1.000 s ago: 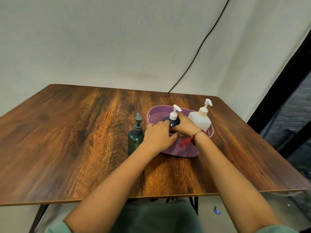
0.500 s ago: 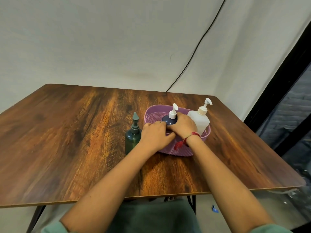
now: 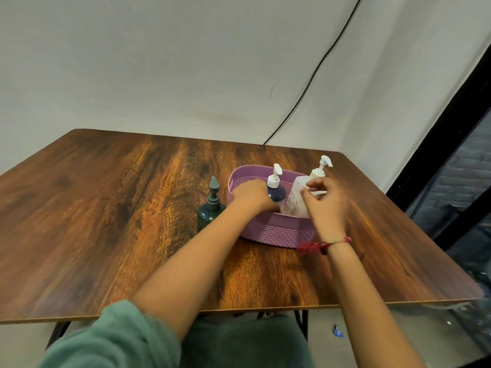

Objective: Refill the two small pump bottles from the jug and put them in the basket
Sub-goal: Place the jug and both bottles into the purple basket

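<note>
Two pump bottles stood upright in the purple lattice-walled basket: a round dark-blue bottle with a white pump, and a taller white bottle with a cream pump. The left hand lay beside the dark-blue bottle, and whether it gripped was hidden. The right hand hovered before the white bottle, fingers loose, holding nothing.

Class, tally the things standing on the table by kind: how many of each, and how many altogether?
Pump bottles: 3 (dark blue bottle, white bottle, green bottle)
Baskets: 1 (purple basket)
Total: 4
</note>
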